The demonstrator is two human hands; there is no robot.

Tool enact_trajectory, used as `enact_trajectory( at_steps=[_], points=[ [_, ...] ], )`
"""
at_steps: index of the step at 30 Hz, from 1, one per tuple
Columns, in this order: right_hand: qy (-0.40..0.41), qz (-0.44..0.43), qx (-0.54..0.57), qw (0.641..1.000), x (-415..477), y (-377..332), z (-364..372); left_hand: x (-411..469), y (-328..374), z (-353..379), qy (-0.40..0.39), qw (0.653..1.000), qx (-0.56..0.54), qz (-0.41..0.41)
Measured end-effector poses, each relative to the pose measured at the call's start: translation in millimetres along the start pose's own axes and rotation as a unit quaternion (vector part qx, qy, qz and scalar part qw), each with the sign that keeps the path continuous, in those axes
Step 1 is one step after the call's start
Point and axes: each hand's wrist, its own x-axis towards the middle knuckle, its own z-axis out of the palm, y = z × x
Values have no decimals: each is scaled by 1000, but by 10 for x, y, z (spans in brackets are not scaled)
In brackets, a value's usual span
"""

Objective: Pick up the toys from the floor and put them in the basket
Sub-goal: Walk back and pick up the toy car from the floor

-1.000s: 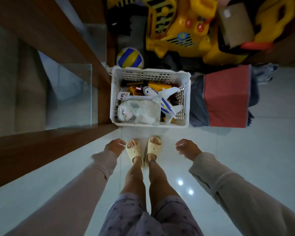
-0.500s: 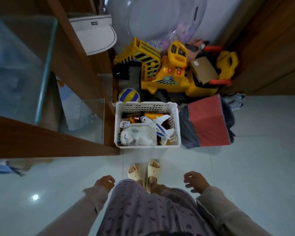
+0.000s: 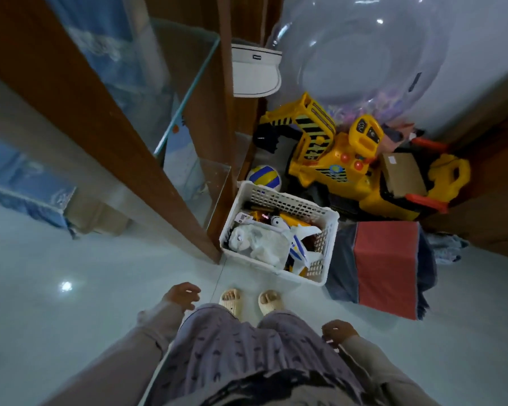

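A white lattice basket [image 3: 329, 247] stands on the pale tiled floor just ahead of my feet. Inside lie a white plush toy [image 3: 258, 241], a white and blue toy airplane [image 3: 295, 244] and some yellow toys. My left hand [image 3: 182, 295] hangs beside my left thigh, fingers loosely curled, holding nothing. Near my right hip my right hand [image 3: 338, 332] is likewise empty with fingers apart. Both hands are well short of the basket.
A wooden glass-shelved cabinet [image 3: 123, 148] stands left of the basket. Behind it sit a blue and yellow ball [image 3: 264, 177] and a yellow ride-on excavator [image 3: 349, 165]. A red-covered stool [image 3: 384, 265] is to the right. A clear inflatable ring [image 3: 361, 54] leans on the wall.
The view has risen and pulled back from the basket as I stand up. Both hands have drawn back to my sides, empty throughout.
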Motion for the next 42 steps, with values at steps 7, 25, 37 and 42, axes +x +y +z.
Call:
enact_trajectory(
  at_steps=[7, 25, 37, 42],
  points=[
    [-31, -54, -119, 991, 337, -593, -537, -506, -713, 370, 120, 951, -261, -112],
    [-155, -258, -569, 765, 45, -1874, 1042, -1579, -2181, 2907, 223, 773, -509, -305],
    [-150, -247, -661, 693, -249, -1770, 2388, -1451, -2954, 2110, 205, 697, -607, -322],
    [-128, -251, -690, 666, -450, -1773, 2979, -1445, -3498, 1202, 226, 697, -606, -309]
  ],
)
